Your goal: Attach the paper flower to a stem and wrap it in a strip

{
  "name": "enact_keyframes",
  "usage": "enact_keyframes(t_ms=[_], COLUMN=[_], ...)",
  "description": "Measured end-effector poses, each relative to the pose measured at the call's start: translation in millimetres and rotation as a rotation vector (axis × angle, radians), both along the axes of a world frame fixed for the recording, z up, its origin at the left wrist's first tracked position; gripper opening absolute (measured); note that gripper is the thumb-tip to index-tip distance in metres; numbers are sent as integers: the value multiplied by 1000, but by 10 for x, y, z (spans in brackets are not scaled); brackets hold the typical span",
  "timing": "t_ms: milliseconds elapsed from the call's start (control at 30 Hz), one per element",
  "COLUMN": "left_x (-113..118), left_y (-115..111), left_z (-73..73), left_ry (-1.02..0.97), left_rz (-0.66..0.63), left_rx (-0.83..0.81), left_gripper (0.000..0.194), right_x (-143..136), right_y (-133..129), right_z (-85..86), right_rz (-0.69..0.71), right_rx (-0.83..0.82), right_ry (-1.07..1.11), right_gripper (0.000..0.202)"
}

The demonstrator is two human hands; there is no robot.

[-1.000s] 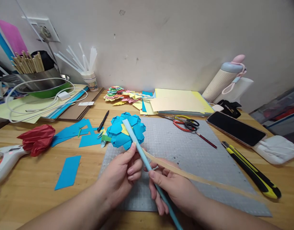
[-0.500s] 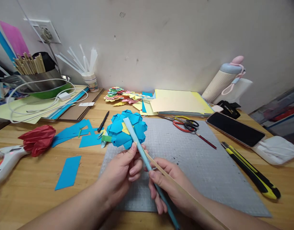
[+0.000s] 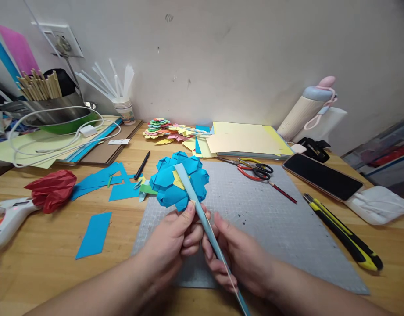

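A light-blue paper stick (image 3: 209, 231) slants from a blue paper flower (image 3: 165, 186) down to the bottom edge. My left hand (image 3: 185, 232) pinches the stick just below the flower, thumb on top. The fingers of my right hand (image 3: 234, 254) curl round the lower part of the stick, with the thumb lifted off it. A narrow pale strip (image 3: 228, 273) runs along the lower stick and past my right fingers. Small yellow paper (image 3: 178, 180) shows at the flower's centre, partly behind the stick's upper end.
Beneath my hands is a grey cutting mat (image 3: 270, 228). Scissors (image 3: 262, 170), a red pencil (image 3: 283, 192), a cutter (image 3: 345, 232) and a phone (image 3: 323, 176) lie to the right. Blue paper pieces (image 3: 94, 235), red crumpled paper (image 3: 53, 188) and a glue gun (image 3: 11, 219) are left.
The flower and stick have moved slightly right with my left hand. My right thumb has come off the stick, and the pale strip now lies closer along it.
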State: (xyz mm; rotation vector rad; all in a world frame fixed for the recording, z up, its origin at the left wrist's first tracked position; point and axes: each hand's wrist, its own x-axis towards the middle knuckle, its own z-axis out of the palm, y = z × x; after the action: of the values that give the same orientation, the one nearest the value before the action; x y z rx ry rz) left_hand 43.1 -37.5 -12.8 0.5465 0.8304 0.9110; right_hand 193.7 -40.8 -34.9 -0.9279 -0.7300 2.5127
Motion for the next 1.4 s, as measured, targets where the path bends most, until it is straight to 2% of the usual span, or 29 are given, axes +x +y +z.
enact_keyframes(t_ms=[100,267,400,533,633,767,867,1000,1167,1233,1300,1367,1400], left_x=[37,45,48,58,60,63,67,54,17,2,-23,-64,-89], left_y=[-20,-34,-46,-46,-37,-26,-38,-58,-45,-47,-58,-68,-68], left_z=[-19,-1,0,-22,-33,-30,-14,-7,-2,20,45,64,69], left_ry=[19,77,74,88,94,108,149,229,347,381,461,635,751], left_rz=[-22,37,27,58,64,71,76,62,-26,49,262,432,464], left_rx=[24,0,-18,-21,-19,2,31,79,141,136,206,455,623], left_gripper=[40,44,43,44,45,43,42,42,38,34,27,17,13], right_x=[-5,14,14,-21,-39,-42,-40,-22,32,63,97,126,136], right_y=[15,36,34,-5,-38,-55,-68,-81,-4,57,121,174,192], right_z=[11,-25,-10,10,-3,-7,14,36,14,-2,-12,-14,-13], right_rz=[50,41,48,-18,-45,-121,-155,-147,-134,-177,-190,-159,-135], right_rx=[-9,-1,23,172,285,495,555,543,362,273,191,107,62], right_ry=[-80,-1,-24,-96,-145,-222,-205,-164,-137,-133,-108,-72,-55], right_gripper=[62,51,52,45,48,44,44,45,44,43,44,46,46])
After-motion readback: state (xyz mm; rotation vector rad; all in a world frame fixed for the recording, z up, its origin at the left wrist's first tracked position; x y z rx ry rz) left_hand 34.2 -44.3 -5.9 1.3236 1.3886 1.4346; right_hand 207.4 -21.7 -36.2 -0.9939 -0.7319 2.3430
